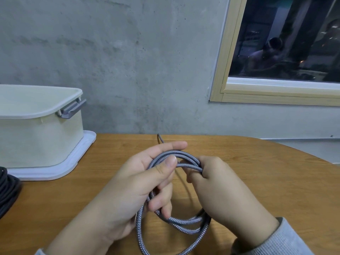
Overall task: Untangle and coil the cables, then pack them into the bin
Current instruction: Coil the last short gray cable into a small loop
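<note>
A grey-and-white braided cable (184, 222) is wound into loops above the wooden table (248, 159). My left hand (139, 183) holds the loops, thumb pressed on the top strands and fingers curled round the left side. My right hand (219, 184) grips the loops at the upper right, fingers curled round the strands. A thin dark end of the cable (160, 138) pokes up behind my left fingers. The cream bin (42, 137) with a grey latch (72, 109) stands at the far left, apart from both hands.
The bin sits on its white lid (73, 162). A pile of dark cable (7, 188) lies at the table's left edge. A concrete wall and a wood-framed window (226, 57) rise behind the table, whose right edge curves away.
</note>
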The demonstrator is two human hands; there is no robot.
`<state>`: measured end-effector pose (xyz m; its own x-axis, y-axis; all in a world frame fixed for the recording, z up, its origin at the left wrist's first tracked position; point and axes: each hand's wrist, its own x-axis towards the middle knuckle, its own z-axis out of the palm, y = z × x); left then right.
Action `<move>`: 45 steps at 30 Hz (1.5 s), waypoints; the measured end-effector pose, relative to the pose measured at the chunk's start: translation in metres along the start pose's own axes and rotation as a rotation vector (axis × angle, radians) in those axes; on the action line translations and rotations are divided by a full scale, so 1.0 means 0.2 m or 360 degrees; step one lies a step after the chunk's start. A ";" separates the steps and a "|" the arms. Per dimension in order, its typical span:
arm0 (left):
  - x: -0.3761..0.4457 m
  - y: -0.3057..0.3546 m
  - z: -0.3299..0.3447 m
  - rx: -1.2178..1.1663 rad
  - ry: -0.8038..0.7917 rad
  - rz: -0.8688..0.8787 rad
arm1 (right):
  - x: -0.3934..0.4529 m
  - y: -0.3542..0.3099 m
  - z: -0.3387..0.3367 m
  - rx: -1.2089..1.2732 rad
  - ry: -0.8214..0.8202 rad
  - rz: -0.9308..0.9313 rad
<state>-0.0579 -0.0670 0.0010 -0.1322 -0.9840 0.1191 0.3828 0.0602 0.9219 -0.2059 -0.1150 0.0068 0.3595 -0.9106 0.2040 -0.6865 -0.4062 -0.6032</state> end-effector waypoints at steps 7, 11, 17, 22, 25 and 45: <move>0.01 -0.01 0.01 -0.0174 0.0135 -0.0136 | 0.00 0.01 0.01 -0.0084 -0.0152 -0.0089; 0.01 -0.01 0.01 -0.0240 0.0274 -0.0137 | 0.03 0.04 0.00 -0.0007 -0.0295 -0.0338; 0.00 -0.02 0.00 -0.0286 0.0190 -0.0234 | 0.05 0.08 0.00 -0.0163 0.0113 -0.0633; 0.00 -0.04 -0.02 -0.0368 0.0022 -0.0288 | 0.05 0.09 0.03 -0.0151 0.0286 -0.0490; 0.00 -0.04 -0.03 -0.0393 -0.0040 -0.0272 | 0.05 0.09 0.04 -0.0095 0.0335 -0.0395; -0.01 -0.02 -0.06 -0.0486 -0.0020 -0.0212 | 0.03 0.03 0.03 0.0667 -0.0111 -0.0003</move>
<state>-0.0491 -0.0678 -0.0070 -0.2099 -0.9777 0.0115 0.6177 -0.1235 0.7766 -0.2035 -0.1227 -0.0001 0.4122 -0.8967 0.1612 -0.3744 -0.3280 -0.8673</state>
